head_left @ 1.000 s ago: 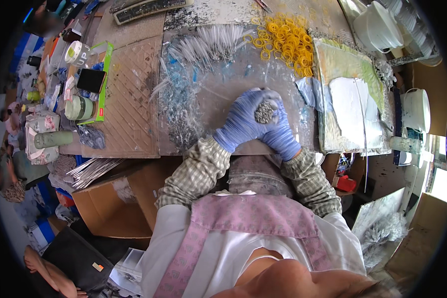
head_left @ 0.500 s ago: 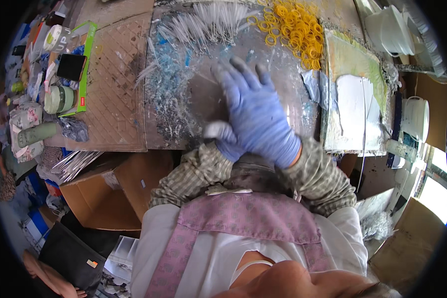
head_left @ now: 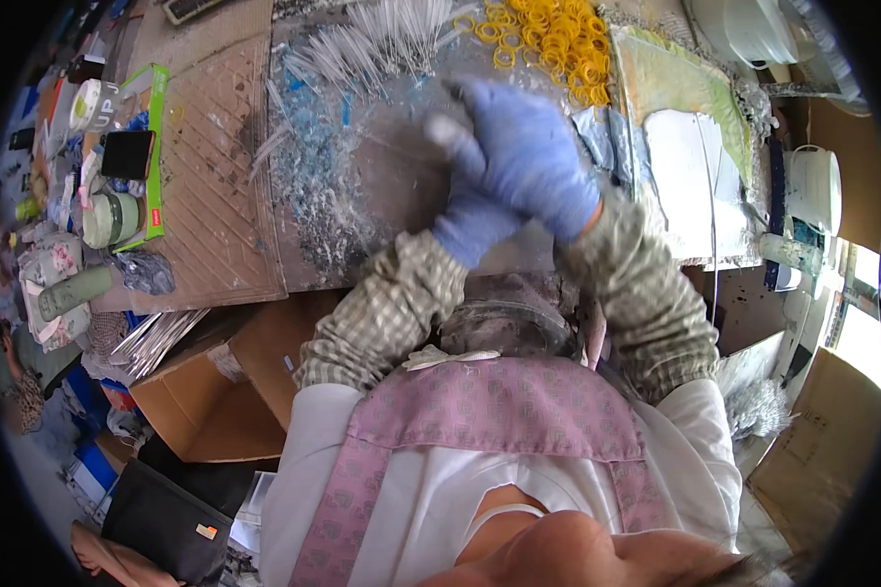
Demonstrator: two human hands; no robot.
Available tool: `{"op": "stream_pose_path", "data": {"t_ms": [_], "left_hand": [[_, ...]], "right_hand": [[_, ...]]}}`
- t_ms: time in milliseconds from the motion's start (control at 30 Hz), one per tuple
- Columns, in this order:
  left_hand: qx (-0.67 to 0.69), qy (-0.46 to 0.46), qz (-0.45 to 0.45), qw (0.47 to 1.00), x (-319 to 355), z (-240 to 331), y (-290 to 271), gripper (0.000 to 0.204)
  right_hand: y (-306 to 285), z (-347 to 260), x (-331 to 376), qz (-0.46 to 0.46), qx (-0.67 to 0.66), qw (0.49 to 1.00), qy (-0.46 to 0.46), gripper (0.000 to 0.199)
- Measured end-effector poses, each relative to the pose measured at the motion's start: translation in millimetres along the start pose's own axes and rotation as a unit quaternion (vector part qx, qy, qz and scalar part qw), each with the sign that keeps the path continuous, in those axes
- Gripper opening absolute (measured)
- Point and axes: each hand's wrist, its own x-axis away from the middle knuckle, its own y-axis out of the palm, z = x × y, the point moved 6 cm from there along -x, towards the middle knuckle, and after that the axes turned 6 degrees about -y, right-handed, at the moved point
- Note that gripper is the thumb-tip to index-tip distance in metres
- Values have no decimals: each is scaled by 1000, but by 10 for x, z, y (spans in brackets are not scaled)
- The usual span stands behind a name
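Both my hands are in blue gloves with greyish fingertips, pressed together above the near middle of the worktable. My right hand lies over the left, its fingers drawn together and curled round it, slightly blurred. Beneath it, my left hand is mostly covered; one pale-tipped digit sticks out at the left and its other fingers are hidden. No tool or part shows between the hands. Beyond them lie a fanned pile of thin clear strips with wire-like ends and a heap of yellow rings.
Cardboard covers the table's left, with a green-edged tray, a phone and a jar. On the right are a white sheet and buckets. Below the left edge stands an open carton.
My right hand's fingers were stretched out and spread; now they are curled over the left hand. Both hands have shifted away from my body. The view has shifted slightly.
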Motion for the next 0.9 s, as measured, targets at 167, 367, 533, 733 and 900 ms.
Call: {"op": "stream_pose_path", "data": {"t_ms": [167, 367, 533, 733, 900], "left_hand": [[46, 17, 17, 999, 422, 38, -532, 43], [105, 12, -5, 994, 280, 103, -439, 41], [152, 14, 1, 988, 277, 194, -519, 39], [200, 18, 11, 980, 463, 187, -865, 37], [235, -2, 19, 972, 127, 107, -760, 35]], "right_hand": [[249, -389, 360, -47, -9, 999, -23, 90], [134, -224, 243, -67, -32, 997, -1, 77], [163, -319, 327, -51, -10, 999, -2, 88], [219, -434, 575, -12, -21, 999, -39, 84], [9, -295, 217, -100, -39, 994, 27, 65]]}}
